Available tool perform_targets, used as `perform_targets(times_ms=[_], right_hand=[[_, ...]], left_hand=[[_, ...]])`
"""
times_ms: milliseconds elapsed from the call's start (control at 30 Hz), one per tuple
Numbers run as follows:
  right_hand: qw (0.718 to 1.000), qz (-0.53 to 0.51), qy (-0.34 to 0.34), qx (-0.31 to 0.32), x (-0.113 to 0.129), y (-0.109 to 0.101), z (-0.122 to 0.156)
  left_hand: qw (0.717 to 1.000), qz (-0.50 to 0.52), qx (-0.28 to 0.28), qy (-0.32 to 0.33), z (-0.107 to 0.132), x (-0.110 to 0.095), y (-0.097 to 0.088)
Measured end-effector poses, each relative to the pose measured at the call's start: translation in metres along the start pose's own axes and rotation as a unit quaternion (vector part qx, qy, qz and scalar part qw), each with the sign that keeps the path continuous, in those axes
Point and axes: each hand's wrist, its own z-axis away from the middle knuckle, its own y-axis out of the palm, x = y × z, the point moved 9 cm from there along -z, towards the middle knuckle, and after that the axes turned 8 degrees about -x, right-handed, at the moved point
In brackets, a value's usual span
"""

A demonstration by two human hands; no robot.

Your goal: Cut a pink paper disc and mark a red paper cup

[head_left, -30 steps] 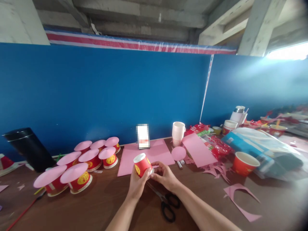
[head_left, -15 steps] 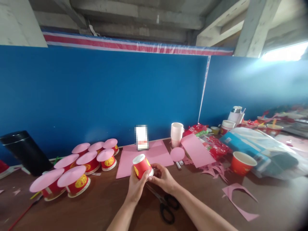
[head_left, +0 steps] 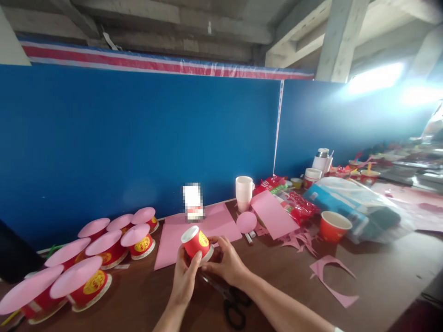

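Between my two hands a red paper cup with a yellow emblem is held tilted, its white base up and its rim toward the lower right. My left hand wraps round its side, thumb along the front. At the rim end, the fingers of my right hand are curled and pinch the cup's edge; the fingertips are partly hidden. Black-handled scissors lie on the table beneath my right hand. Behind the cup lies a large pink paper sheet.
To the left stand several upturned red cups topped with pink paper cones. Stacked white cups, a pink disc, red plastic packaging, an orange cup and pink scraps are to the right. A blue partition rises behind.
The cup has turned in my hands, so its yellow emblem now faces me on the right side. My view has swung to the right. Both hands still hold the cup.
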Motion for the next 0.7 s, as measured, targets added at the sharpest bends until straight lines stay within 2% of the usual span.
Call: perform_targets(times_ms=[133, 233, 500, 700], right_hand=[[1.0, 0.01, 0.002, 0.007, 0.0, 0.001, 0.001], [1.0, 0.013, 0.003, 0.008, 0.0, 0.001, 0.002], [0.999, 0.013, -0.004, 0.034, 0.006, 0.005, 0.004], [0.999, 0.031, -0.014, 0.033, 0.007, 0.005, 0.004]], left_hand=[[1.0, 0.015, 0.013, -0.015, 0.002, -0.003, 0.003], [0.999, -0.011, 0.002, -0.03, 0.003, -0.003, 0.004], [0.997, -0.072, -0.03, -0.008, -0.005, 0.014, -0.006], [0.995, -0.09, -0.035, 0.003, -0.004, 0.01, -0.007]])
